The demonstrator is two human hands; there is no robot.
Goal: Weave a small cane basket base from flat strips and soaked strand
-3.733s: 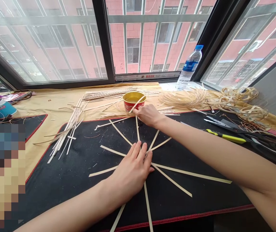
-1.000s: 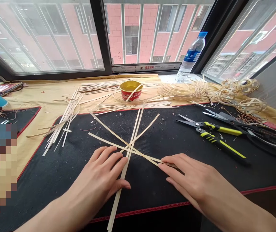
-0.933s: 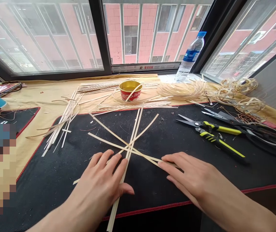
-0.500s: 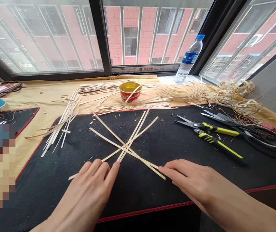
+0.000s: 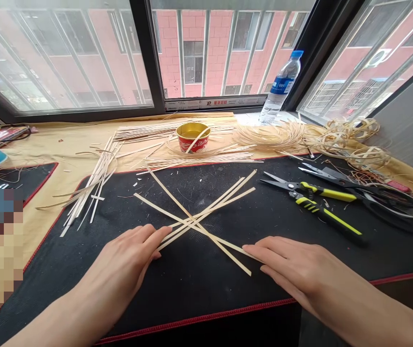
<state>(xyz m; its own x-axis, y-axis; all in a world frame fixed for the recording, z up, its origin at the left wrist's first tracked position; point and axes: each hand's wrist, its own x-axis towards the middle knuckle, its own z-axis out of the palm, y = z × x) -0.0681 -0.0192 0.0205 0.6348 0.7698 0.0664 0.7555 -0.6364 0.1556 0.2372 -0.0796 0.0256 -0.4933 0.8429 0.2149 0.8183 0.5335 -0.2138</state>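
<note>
Several thin pale strips [image 5: 191,221] lie crossed over one another on the black mat [image 5: 199,289] with a red edge. At the lower left of the crossing, my left hand [image 5: 136,248] has its fingers closed on the ends of strips; its fingertips partly hide them. My right hand [image 5: 286,258] pinches the lower right end of one strip between thumb and fingers. Another strip's end lies free on the mat, just left of my right hand.
Yellow-black pliers [image 5: 327,219] and black-handled scissors [image 5: 383,197] lie on the right. Behind stand a red tin [image 5: 193,140] and a water bottle [image 5: 280,89]. Loose strips [image 5: 96,180] lie at left, coiled strips [image 5: 271,135] at back right.
My left hand has moved slightly up and turned, and the strips it holds now slant more to the right. My right hand has shifted slightly right, and the lower right strip ends are farther apart.
</note>
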